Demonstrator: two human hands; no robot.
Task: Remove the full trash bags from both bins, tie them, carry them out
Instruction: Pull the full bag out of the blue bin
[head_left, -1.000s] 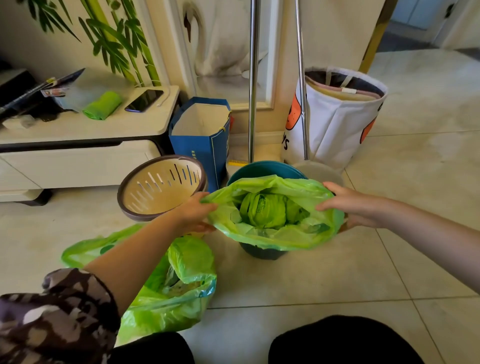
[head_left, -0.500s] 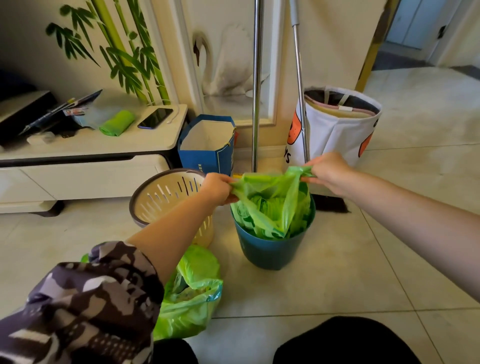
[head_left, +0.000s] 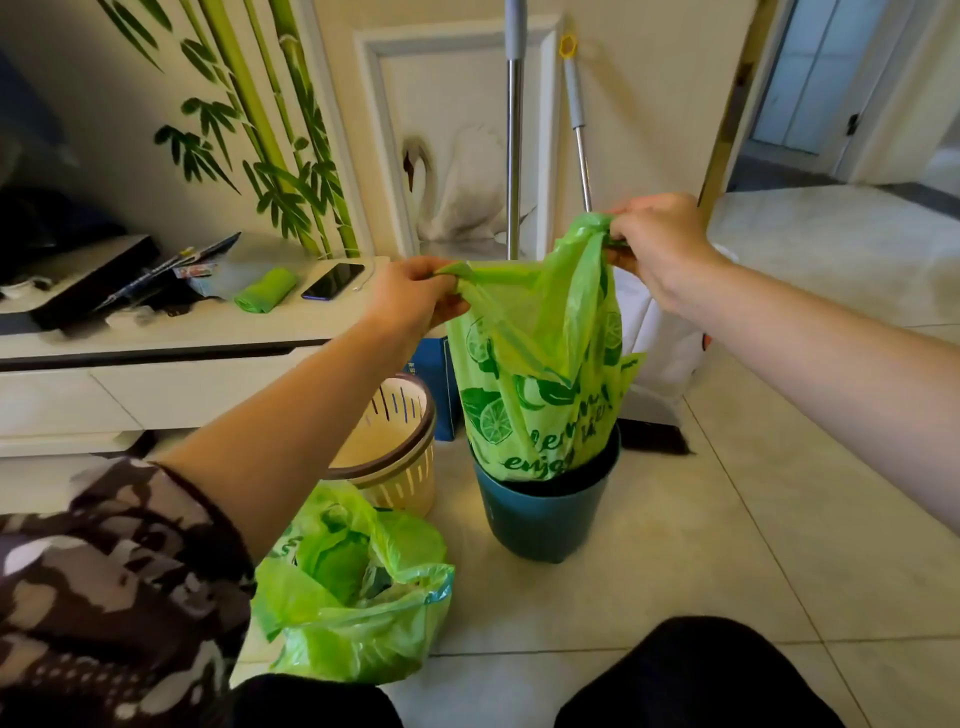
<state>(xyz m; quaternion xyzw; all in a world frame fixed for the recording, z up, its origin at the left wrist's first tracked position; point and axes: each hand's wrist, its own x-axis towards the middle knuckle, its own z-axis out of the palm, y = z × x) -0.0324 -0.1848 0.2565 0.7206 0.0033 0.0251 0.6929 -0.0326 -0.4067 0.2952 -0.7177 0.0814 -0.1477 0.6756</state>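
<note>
A green printed trash bag (head_left: 540, 384) hangs half lifted out of the teal bin (head_left: 540, 519); its bottom is still inside the bin. My left hand (head_left: 410, 296) grips the bag's left rim and my right hand (head_left: 654, 244) grips the right rim, higher up. A second green trash bag (head_left: 358, 592) lies open and untied on the floor at the lower left. Behind it stands a cream slotted bin (head_left: 395, 447) with a brown rim, with no bag in it.
A low white cabinet (head_left: 156, 364) at the left carries a phone (head_left: 332, 280) and a green bag roll (head_left: 265, 296). Two metal mop poles (head_left: 514, 156) lean on the wall behind the teal bin. A white fabric basket (head_left: 660, 353) stands at the right, a blue box (head_left: 436, 384) behind the bins. A doorway (head_left: 821, 93) shows at the top right.
Both hands gathered the bag's rim off the teal bin and pulled it upward; the bag now stands tall above the bin. The view has tilted up.
</note>
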